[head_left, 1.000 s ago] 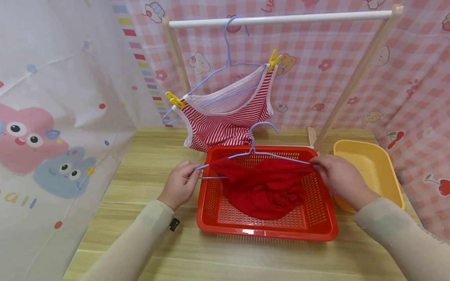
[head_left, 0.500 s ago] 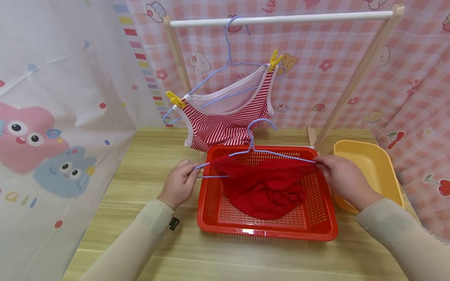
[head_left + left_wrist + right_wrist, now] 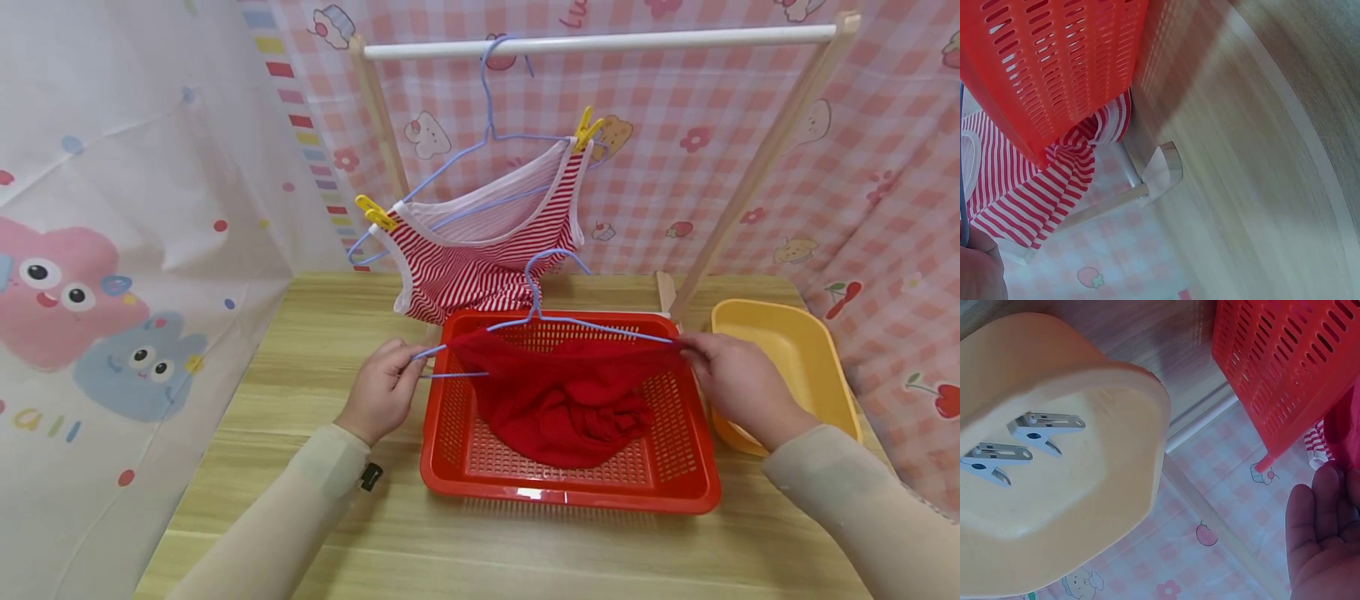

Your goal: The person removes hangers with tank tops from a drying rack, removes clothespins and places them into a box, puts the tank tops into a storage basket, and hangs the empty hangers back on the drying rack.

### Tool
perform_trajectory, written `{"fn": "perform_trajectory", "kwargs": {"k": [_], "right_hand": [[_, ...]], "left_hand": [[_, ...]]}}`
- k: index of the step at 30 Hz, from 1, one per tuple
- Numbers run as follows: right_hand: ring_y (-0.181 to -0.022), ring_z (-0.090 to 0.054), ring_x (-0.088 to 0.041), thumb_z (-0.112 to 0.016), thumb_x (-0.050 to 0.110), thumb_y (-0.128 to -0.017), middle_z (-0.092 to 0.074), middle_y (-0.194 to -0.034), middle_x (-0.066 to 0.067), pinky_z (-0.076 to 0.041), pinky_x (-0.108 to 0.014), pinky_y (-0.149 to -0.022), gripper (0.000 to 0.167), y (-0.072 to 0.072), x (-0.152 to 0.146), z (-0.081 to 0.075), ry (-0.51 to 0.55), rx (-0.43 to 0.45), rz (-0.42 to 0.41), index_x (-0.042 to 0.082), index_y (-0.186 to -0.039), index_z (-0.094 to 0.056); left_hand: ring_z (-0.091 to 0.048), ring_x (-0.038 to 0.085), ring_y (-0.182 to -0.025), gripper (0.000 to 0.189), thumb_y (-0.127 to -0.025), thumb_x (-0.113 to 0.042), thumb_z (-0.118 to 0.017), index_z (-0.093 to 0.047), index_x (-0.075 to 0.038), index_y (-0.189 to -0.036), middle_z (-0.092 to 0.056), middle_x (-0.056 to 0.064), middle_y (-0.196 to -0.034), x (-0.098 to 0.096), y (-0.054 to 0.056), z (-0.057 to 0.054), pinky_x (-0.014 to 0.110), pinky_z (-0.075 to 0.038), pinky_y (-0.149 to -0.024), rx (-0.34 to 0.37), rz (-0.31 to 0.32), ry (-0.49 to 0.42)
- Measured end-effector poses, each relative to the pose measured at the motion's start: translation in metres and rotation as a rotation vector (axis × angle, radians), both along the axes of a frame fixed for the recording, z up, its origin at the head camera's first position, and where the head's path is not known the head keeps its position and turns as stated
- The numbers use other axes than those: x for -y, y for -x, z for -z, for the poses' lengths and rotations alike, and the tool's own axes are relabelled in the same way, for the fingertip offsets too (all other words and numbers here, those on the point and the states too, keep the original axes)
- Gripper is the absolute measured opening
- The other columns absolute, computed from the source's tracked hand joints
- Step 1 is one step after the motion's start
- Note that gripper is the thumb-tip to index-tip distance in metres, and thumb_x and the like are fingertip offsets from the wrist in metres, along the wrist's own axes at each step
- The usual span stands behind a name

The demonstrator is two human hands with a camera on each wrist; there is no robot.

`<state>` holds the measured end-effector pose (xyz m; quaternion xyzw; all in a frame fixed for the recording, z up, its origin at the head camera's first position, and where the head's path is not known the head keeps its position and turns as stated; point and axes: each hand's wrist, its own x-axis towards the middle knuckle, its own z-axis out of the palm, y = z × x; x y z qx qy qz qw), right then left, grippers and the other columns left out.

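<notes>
In the head view, my left hand point(image 3: 378, 392) pinches the left end of a light blue clothes hanger point(image 3: 600, 329), whose hook points up. A red garment point(image 3: 562, 417) hangs from the hanger, its lower part bunched inside a red perforated basket point(image 3: 570, 497). At the other end, my right hand point(image 3: 738, 387) pinches the garment's edge together with the hanger's tip. The left wrist view shows thumb and fingers point(image 3: 979, 272) on the hanger wire. Fingers point(image 3: 1325, 519) of the right hand bend toward the red cloth in the right wrist view, their tips partly out of frame.
Behind the basket, a red-striped tank top point(image 3: 480, 267) hangs on another blue hanger from a white rod point(image 3: 675, 38), with yellow clothespins point(image 3: 587, 129) at its straps. A yellow basin point(image 3: 832, 367) stands at right; grey clothespins point(image 3: 1041, 431) lie in it. A wooden rack post point(image 3: 765, 175) rises beside it.
The hanger's hook has risen slightly in the head view. My right hand has shifted a little to the right, drawing the red cloth's edge out along the hanger. The left hand has barely moved.
</notes>
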<state>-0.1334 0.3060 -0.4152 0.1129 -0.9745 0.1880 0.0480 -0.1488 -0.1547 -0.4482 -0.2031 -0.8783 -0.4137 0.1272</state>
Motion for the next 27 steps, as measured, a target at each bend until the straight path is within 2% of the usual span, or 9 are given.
{"fn": "perform_trajectory", "kwargs": {"k": [6, 16, 27], "right_hand": [[-0.098, -0.073, -0.043, -0.066, 0.006, -0.101, -0.076, -0.109, -0.026, -0.056, -0.064, -0.09, 0.025, 0.0003, -0.0019, 0.0014, 0.007, -0.045, 0.0, -0.006, -0.123, -0.071], [-0.097, -0.072, -0.04, -0.065, 0.008, -0.102, -0.075, -0.114, -0.026, -0.056, -0.064, -0.093, 0.03, 0.0011, -0.0045, 0.0009, 0.002, 0.036, 0.019, -0.006, -0.129, -0.068], [-0.096, -0.072, -0.042, -0.065, 0.008, -0.102, -0.075, -0.11, -0.026, -0.056, -0.065, -0.093, 0.027, -0.0007, -0.0067, 0.0046, -0.014, 0.03, 0.007, -0.006, -0.124, -0.07]], "left_hand": [[-0.045, 0.011, -0.073, 0.02, -0.106, -0.007, -0.061, -0.077, -0.001, -0.116, -0.056, 0.001, -0.083, -0.0013, 0.0002, -0.001, 0.024, -0.042, -0.06, 0.001, -0.002, -0.009], [-0.046, 0.013, -0.073, 0.02, -0.105, -0.007, -0.061, -0.078, -0.004, -0.115, -0.057, 0.002, -0.082, -0.0016, -0.0008, -0.0037, 0.024, -0.042, -0.06, 0.011, -0.012, -0.027], [-0.045, 0.012, -0.073, 0.02, -0.105, -0.006, -0.06, -0.078, -0.004, -0.115, -0.055, 0.001, -0.08, -0.0012, 0.0007, -0.003, 0.024, -0.041, -0.061, -0.014, -0.013, -0.057]]}}
